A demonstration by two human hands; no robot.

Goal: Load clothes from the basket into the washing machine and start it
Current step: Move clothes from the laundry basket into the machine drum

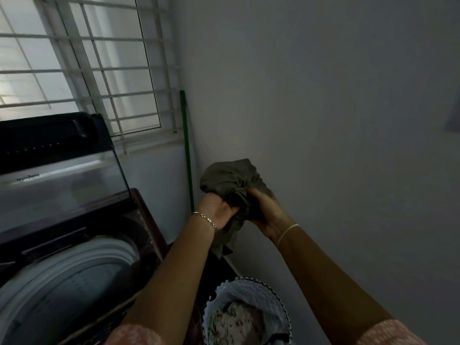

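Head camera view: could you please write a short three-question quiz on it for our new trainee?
1. True or false: the washing machine lid is shut.
2. The olive garment is held by: A, one hand; B, both hands; C, neither.
3. Fill in: the floral cloth lies in the ____.
Key: 1 false, it stands open. 2 B, the left hand and the right hand grip it. 3 basket.

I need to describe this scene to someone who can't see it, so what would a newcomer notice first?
First, the bunched olive-green garment, gripped by the left hand and right hand mid-view against the bare wall. Next, the washing machine at lower left, its lid raised and its drum open, under a bright barred window. At the bottom edge sits the laundry basket, holding a floral cloth.
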